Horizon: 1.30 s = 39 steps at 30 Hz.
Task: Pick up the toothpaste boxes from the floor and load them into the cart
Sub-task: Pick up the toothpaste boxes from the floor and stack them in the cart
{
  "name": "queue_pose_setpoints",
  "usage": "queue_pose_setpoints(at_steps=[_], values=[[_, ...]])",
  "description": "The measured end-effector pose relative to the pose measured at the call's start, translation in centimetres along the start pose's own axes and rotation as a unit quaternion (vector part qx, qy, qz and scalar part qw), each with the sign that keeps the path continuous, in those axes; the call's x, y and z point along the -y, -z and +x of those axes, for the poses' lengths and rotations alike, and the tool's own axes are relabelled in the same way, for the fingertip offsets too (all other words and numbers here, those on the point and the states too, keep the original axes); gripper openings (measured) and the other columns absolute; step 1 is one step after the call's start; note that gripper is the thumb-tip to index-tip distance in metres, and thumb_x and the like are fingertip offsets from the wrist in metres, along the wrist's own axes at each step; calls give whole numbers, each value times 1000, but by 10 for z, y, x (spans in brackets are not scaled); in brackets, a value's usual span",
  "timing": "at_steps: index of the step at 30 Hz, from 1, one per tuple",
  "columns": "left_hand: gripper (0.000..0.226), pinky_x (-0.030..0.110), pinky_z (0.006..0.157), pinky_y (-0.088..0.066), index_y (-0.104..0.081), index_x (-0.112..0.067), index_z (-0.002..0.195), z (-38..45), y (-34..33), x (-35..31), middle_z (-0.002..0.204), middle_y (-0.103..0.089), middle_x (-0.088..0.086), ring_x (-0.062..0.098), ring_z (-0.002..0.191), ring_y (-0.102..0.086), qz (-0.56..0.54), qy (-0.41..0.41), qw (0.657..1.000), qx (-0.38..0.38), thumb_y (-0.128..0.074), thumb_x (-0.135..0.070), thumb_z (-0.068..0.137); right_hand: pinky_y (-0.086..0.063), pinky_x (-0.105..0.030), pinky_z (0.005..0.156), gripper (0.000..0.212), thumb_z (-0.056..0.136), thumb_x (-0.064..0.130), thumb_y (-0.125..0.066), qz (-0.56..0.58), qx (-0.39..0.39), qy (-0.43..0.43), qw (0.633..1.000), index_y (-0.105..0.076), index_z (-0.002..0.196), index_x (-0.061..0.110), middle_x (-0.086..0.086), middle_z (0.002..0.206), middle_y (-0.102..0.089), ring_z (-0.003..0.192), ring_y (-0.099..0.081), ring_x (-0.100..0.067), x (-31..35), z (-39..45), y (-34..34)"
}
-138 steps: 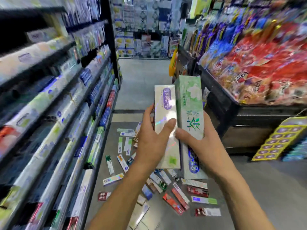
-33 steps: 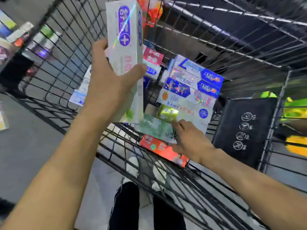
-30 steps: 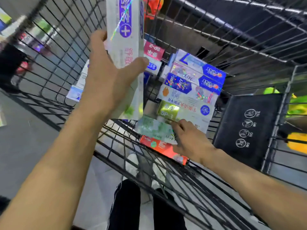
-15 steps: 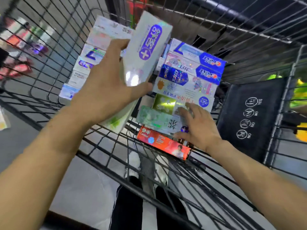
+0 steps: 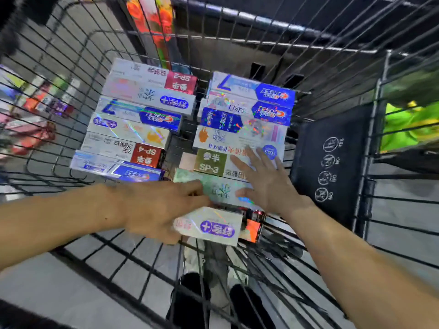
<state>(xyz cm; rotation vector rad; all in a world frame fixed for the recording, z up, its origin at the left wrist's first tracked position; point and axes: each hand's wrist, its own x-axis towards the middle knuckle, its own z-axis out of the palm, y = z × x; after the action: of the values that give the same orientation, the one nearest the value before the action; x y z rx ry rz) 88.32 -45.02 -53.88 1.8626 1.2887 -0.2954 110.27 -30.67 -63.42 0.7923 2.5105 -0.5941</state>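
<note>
Head view: left hand (image 5: 156, 210) grips white purple-logo toothpaste box (image 5: 209, 225) at lower centre, inside cart (image 5: 332, 47); right hand (image 5: 266, 184) flat, fingers spread, on stacked boxes (image 5: 240, 138) centre frame.

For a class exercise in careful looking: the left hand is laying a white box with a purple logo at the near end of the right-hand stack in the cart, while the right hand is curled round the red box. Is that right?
Not quite. In the head view the right hand lies flat with straight fingers on the stack's boxes, not curled round the red box. The rest holds: the left hand is laying the white box at the stack's near end in the cart.
</note>
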Motion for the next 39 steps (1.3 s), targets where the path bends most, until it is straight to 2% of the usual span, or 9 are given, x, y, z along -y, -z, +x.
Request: queue_pose_setpoints(at_steps=[3,5,8,10,20,26,29,33,39], values=[[66,32,63,-56,-49,-21,136,19,-8,8,106,-46,4,24,82,-58,37,-71,996,-48,-64,-45,77,-1,-55,123,86,96,59,-51,9,17,7,1000,11,155,46,5,166,23,153,19,-22,-7,8,1],[71,38,63,-58,-46,-18,138,36,-11,13,111,-48,9,32,92,-60,112,-86,989,-40,-69,-43,76,0,-55,122,87,96,57,-53,14,21,10,1000,9,155,48,6,166,23,153,19,-22,-11,11,0],[80,45,86,-54,-33,-18,151,65,-10,1,136,-41,10,31,126,-45,222,-20,970,94,-67,-47,85,0,-54,122,88,95,55,-56,12,21,12,1000,9,155,49,7,166,22,154,17,-22,-17,13,-4],[81,43,93,-51,-26,-18,154,79,-12,-12,141,-37,9,29,132,-38,243,-19,962,122,-62,-52,89,0,-54,122,88,95,54,-57,13,21,14,1000,8,154,50,7,166,22,153,17,-22,-20,13,-4],[86,46,103,-44,-18,-15,155,101,-32,-40,146,-22,12,30,132,-35,249,-41,966,65,-62,-54,92,-2,-52,123,86,97,47,-58,21,24,12,999,7,154,51,7,166,21,154,16,-21,-25,6,-4],[89,47,108,-33,-23,-19,154,85,-24,-13,148,-36,12,31,135,-36,327,-3,944,-47,-55,-69,88,1,-51,123,87,98,44,-59,33,31,6,999,7,153,53,9,165,22,153,19,-18,-28,1,-8],[108,54,121,-13,5,-22,159,77,-29,6,166,-5,15,34,153,-6,344,62,937,-29,-48,-79,84,2,-51,123,86,98,42,-59,44,31,6,999,5,154,53,9,165,22,153,19,-18,-28,-2,-7],[115,58,123,-2,34,-24,151,80,-34,17,157,36,10,33,149,28,334,88,938,2,-36,-86,83,3,-51,123,85,98,43,-59,45,34,6,998,5,154,52,9,166,22,153,20,-18,-26,-2,-7],[99,57,123,1,12,-23,159,76,-8,14,168,9,8,30,155,6,337,83,938,-12,-30,-81,91,-3,-46,124,87,96,53,-57,35,39,-7,999,5,157,45,2,168,16,155,11,-25,-20,-13,8]])
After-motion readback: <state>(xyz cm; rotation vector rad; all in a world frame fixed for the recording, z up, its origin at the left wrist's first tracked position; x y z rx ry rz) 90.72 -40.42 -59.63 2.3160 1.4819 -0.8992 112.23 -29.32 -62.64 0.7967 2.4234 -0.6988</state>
